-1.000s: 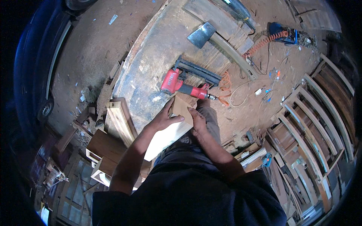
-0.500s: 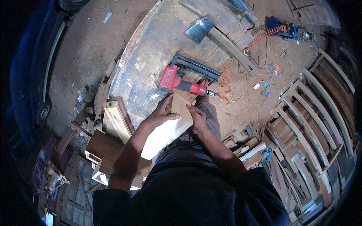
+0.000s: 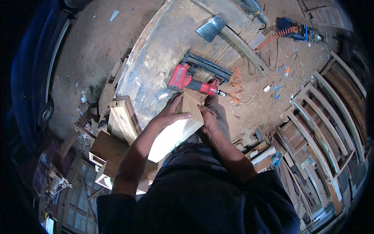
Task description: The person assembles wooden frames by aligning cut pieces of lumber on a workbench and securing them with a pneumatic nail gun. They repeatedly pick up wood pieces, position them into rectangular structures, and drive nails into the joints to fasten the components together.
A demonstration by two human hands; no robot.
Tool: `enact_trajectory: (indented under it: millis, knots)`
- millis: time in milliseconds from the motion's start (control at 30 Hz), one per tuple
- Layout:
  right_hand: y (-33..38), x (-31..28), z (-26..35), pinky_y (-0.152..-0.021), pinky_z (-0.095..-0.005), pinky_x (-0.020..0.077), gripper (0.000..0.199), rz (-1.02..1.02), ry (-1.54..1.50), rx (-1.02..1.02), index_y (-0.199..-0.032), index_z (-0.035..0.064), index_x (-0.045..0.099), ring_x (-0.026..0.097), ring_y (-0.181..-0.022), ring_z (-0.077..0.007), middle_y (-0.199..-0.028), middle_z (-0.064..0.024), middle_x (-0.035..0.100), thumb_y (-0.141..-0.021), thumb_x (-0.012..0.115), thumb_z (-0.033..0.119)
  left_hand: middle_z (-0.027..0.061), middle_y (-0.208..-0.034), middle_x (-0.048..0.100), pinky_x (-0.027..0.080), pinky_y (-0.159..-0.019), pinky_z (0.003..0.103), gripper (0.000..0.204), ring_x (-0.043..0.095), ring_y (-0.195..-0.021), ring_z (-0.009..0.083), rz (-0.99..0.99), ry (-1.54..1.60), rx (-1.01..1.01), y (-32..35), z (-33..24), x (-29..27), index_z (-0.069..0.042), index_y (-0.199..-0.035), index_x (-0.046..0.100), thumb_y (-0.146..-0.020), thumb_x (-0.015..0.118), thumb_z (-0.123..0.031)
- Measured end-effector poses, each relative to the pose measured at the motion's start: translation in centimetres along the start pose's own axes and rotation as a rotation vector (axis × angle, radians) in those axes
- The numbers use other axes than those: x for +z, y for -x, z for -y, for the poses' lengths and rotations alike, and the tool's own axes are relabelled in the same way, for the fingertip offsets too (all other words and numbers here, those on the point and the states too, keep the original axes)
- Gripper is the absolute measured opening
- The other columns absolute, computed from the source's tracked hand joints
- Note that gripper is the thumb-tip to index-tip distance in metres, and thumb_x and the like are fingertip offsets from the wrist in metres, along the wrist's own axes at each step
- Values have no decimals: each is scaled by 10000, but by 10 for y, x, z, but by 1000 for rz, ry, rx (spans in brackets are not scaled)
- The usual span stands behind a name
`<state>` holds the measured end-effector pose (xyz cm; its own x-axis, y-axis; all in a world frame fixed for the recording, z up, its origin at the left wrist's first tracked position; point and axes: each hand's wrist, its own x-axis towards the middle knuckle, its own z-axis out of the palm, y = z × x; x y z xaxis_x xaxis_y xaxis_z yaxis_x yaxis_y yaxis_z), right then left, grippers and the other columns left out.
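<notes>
A box-shaped wooden piece (image 3: 175,134), its broad upper face brightly lit, is held in front of my body near the bench edge. My left hand (image 3: 172,114) grips its left far edge, the thumb lying across the lit face and the fingers over the far side. At the right corner, my right hand (image 3: 208,118) pinches the edge of the end board (image 3: 191,108). Just beyond the piece lies a red and black nail gun (image 3: 191,84), with an orange coiled air hose (image 3: 235,82) joined to its handle. The piece's underside is hidden.
A hatchet (image 3: 212,29) with a long wooden handle rests farther back on the worn workbench (image 3: 156,58). Wooden boards (image 3: 126,117) and box pieces (image 3: 109,146) are at left. Curved wooden frames (image 3: 319,128) stand at right, and a blue machine (image 3: 290,29) sits on the littered ground.
Both hands and the wooden piece have shifted slightly away from my body, closer to the nail gun. The view has also turned a little; the grip looks the same.
</notes>
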<state>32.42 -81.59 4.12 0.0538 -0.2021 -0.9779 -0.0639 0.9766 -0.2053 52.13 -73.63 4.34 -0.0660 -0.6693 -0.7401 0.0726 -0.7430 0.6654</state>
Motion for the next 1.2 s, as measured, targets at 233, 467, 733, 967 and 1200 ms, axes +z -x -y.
enact_trajectory:
  millis: [233, 467, 733, 967, 1200]
  knots:
    - [-54, -33, -40, -673, -308, 541, 326, 27, 17, -31, -1172, -50, 706, 676, -783, -161, -999, -90, 735, -962, 700, 199, 192, -1340, 532, 302, -1179, 530, 680, 505, -1292, 353, -656, -620, 336, 29, -51, 53, -60, -1414, 491, -819, 745, -267]
    - [-36, -21, -26, -720, -284, 527, 316, 32, -122, -55, -1181, -48, 709, 663, -839, -147, -992, -73, 723, -939, 730, 155, 61, -982, 611, 367, -1104, 518, 184, 580, -1037, 244, -558, -870, 639, 14, -40, 82, -130, -1001, 657, -846, 603, -213]
    - [-49, -13, -25, -770, -301, 518, 265, 14, -149, -30, -1106, -69, 709, 635, -882, -141, -1019, -58, 712, -934, 736, 131, 71, -876, 581, 392, -1025, 502, 144, 556, -936, 266, -556, -950, 603, 10, -42, 83, -127, -903, 641, -838, 577, -238]
    - [-41, -15, -16, -704, -306, 495, 276, 7, 19, -37, -1045, -41, 715, 611, -789, -139, -948, -59, 704, -945, 732, 215, 60, -858, 577, 389, -1019, 497, 124, 556, -934, 264, -573, -982, 589, 7, -41, 87, -132, -878, 651, -820, 577, -213]
    - [-13, -28, -2, -698, -315, 494, 241, 4, 360, -177, -1018, -8, 720, 598, -784, -142, -951, -63, 666, -916, 761, 207, 51, -854, 586, 386, -1033, 494, 134, 563, -918, 260, -603, -976, 608, 10, -39, 88, -132, -886, 667, -819, 581, -210]
